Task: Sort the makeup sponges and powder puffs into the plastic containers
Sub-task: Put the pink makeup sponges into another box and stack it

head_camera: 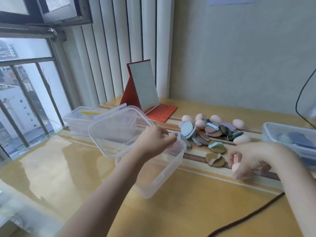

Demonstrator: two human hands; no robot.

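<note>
My left hand [154, 140] grips the edge of a clear plastic lid [109, 129] and holds it tilted over an open clear container [164, 170] in the middle of the table. My right hand [251, 159] curls round a pink egg-shaped makeup sponge [236, 166] just above the table. A heap of powder puffs [201, 134] in grey, brown, olive and blue lies behind, mixed with more pink sponges [215, 119]. Two olive puffs [215, 159] lie closest to my right hand.
A second clear container [80, 120] with a yellow item stands at the back left. A third container [290, 139] holding blue puffs sits at the right edge. A red folding mirror [145, 89] stands at the back. A dark cable [248, 216] crosses the front right.
</note>
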